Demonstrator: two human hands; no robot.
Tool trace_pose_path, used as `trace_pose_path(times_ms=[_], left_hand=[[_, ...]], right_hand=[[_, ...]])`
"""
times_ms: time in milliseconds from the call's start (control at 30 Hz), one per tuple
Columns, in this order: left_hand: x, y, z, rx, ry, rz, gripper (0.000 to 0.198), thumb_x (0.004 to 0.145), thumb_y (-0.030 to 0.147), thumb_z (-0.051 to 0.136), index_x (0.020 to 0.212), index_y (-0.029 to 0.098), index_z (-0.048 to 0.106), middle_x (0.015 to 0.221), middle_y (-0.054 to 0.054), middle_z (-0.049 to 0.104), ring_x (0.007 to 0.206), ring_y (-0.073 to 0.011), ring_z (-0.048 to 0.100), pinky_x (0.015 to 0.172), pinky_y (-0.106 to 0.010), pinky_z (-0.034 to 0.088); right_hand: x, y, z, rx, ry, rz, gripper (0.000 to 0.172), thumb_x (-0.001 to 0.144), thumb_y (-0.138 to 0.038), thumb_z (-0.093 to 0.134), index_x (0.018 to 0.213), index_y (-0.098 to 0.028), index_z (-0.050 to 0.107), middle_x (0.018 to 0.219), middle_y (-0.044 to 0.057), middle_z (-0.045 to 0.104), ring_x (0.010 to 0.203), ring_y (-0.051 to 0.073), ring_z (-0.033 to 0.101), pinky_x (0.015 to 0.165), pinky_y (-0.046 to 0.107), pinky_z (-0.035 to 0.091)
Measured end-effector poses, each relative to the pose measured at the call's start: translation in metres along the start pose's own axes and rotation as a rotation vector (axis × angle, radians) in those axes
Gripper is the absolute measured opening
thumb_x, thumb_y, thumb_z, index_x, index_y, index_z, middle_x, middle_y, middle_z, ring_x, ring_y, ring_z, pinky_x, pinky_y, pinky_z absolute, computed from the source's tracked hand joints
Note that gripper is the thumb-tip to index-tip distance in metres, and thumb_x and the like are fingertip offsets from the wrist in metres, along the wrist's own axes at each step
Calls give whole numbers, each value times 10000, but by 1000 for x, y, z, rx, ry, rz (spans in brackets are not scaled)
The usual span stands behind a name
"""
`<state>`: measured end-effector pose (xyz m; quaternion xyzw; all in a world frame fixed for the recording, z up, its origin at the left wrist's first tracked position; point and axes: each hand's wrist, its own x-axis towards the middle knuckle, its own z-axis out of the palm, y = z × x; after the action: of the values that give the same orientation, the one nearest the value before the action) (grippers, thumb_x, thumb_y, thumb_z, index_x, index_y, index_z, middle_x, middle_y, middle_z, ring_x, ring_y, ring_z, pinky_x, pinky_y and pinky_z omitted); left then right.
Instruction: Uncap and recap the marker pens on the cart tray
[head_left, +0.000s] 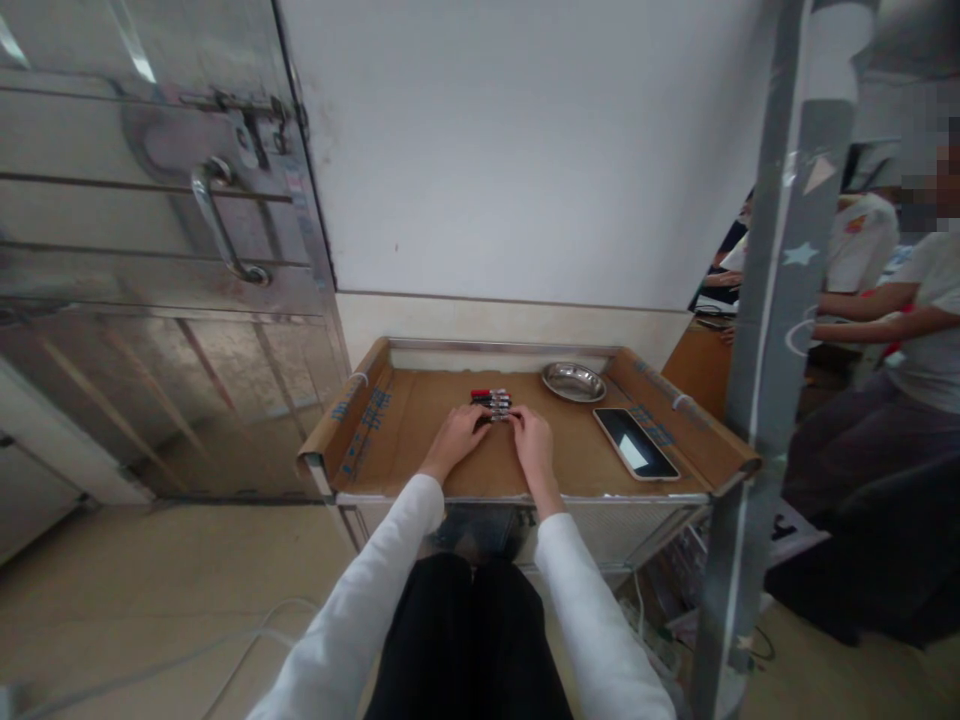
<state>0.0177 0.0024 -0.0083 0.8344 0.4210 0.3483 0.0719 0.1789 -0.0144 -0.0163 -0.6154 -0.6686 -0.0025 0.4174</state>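
Several marker pens (491, 402), red and black capped, lie side by side on a cardboard-lined metal cart (420, 455). My left hand (459, 435) rests at the left ends of the pens, fingers curled against them. My right hand (531, 437) presses on their right ends, fingers bent. Both hands squeeze the row from either side. White sleeves cover both forearms.
A shallow steel dish (574, 381) sits at the cart's back right. A phone (636, 443) lies face up on the right. A steel door with a handle (221, 225) stands at left, a metal post (757, 400) at right. People sit beyond the post.
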Motion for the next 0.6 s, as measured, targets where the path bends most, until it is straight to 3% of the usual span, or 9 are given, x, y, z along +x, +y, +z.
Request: trace_pose_path(times_ms=[167,433,600], left_hand=[[0,-1,0,89,-52,18,167,811,310,595,933,210,651,981,-60,617,965,-227,524,848,-364,394],[4,3,-2,170,-8,-11,160,862,270,533,961,176,616,989,-62,641,951,-206,538,825,-331,392],[5,3,-3,230,35,-13,162,866,285,528,961,183,611,997,-56,647,935,-206,538,813,-328,387]], right_hand=[[-3,-4,-5,-109,8,134,233,883,-186,433,936,-195,659,835,79,687,759,195,594,684,277,377],[-6,-16,-11,-280,-67,-34,206,880,-187,469,982,-197,648,896,78,682,834,195,556,722,282,346],[-7,-17,-11,-257,4,-12,224,897,-200,437,984,-192,644,905,77,679,837,199,547,748,296,350]])
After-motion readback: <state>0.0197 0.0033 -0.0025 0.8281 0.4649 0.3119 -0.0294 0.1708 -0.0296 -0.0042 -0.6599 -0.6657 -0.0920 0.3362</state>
